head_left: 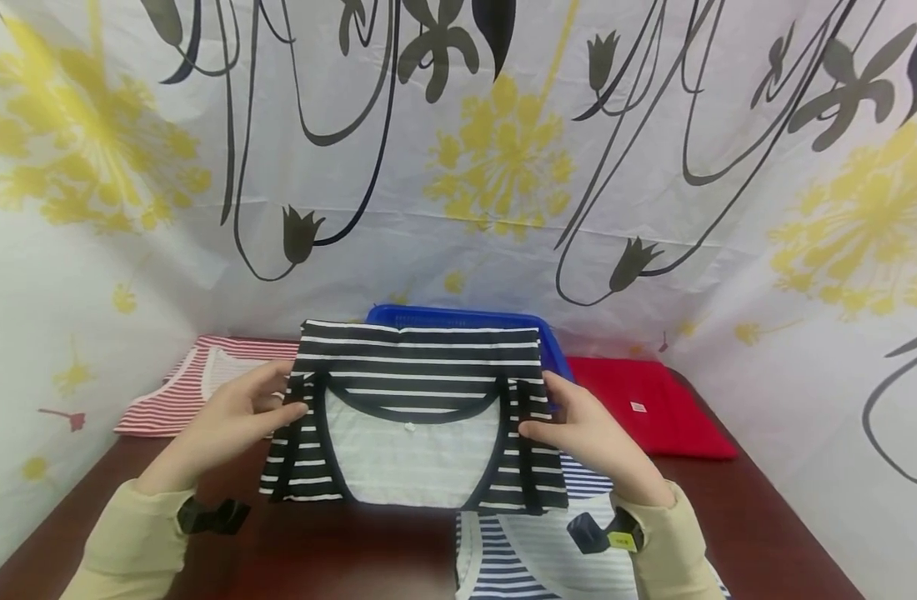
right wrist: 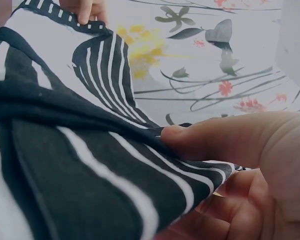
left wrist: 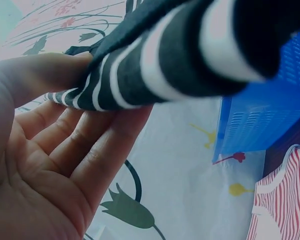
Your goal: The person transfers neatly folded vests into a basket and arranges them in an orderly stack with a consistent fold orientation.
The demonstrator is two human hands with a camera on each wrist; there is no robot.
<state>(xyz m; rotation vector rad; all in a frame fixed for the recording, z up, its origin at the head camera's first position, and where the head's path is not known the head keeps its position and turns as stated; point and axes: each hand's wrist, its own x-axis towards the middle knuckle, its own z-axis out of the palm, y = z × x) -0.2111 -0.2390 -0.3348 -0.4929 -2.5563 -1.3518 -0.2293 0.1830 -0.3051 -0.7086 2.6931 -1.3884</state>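
A folded black-and-white striped tank top [head_left: 421, 367] is held up above the table, its pale inner panel [head_left: 413, 458] facing me. My left hand [head_left: 237, 417] pinches its left side, thumb in front and fingers behind. On the opposite side my right hand [head_left: 582, 425] pinches the edge in the same way. In the left wrist view the thumb [left wrist: 50, 72] presses on the striped fabric [left wrist: 135, 70] from above while the fingers lie beneath. The right wrist view has the thumb [right wrist: 210, 137] on top of the striped cloth [right wrist: 90, 165].
Behind the garment stands a blue plastic basket [head_left: 458, 317], partly hidden. Red-striped clothing [head_left: 166, 404] lies at the left, folded red cloth [head_left: 653, 408] at the right. Blue-striped white clothing [head_left: 533, 550] rests on the dark red table [head_left: 338, 550] in front. A patterned sheet [head_left: 473, 167] surrounds the table.
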